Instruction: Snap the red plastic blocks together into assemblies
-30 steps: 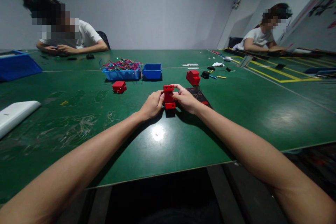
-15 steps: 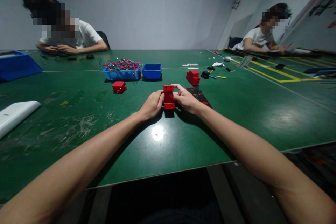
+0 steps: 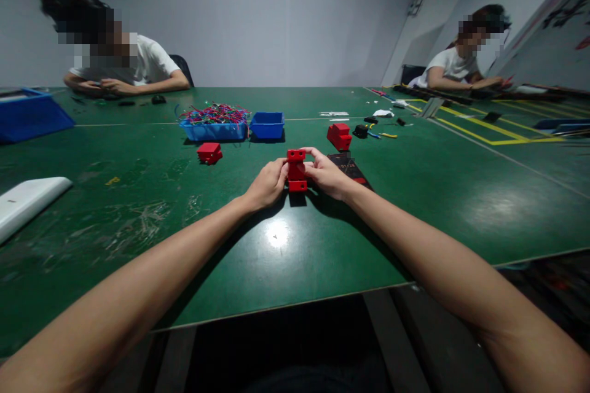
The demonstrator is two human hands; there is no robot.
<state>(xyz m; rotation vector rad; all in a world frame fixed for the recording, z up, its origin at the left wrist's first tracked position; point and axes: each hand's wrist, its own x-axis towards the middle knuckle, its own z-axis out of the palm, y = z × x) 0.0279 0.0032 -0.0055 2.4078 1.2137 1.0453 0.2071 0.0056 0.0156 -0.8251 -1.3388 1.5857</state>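
Note:
A red plastic block assembly [image 3: 296, 169] stands upright on the green table [image 3: 415, 196] at mid distance. My left hand [image 3: 266, 185] grips its left side with curled fingers. My right hand [image 3: 328, 174] grips its right side, one finger reaching over the top. Both arms stretch straight out from the near edge. A dark flat pad [image 3: 350, 166] lies just behind my right hand.
Two more red blocks lie at left [image 3: 209, 152] and at right [image 3: 340, 136]. A blue tray of coloured wires [image 3: 214, 123] and a small blue bin [image 3: 267, 124] stand behind. A white object [image 3: 27, 199] and a blue box [image 3: 30, 115] sit far left. Two people work at the far sides.

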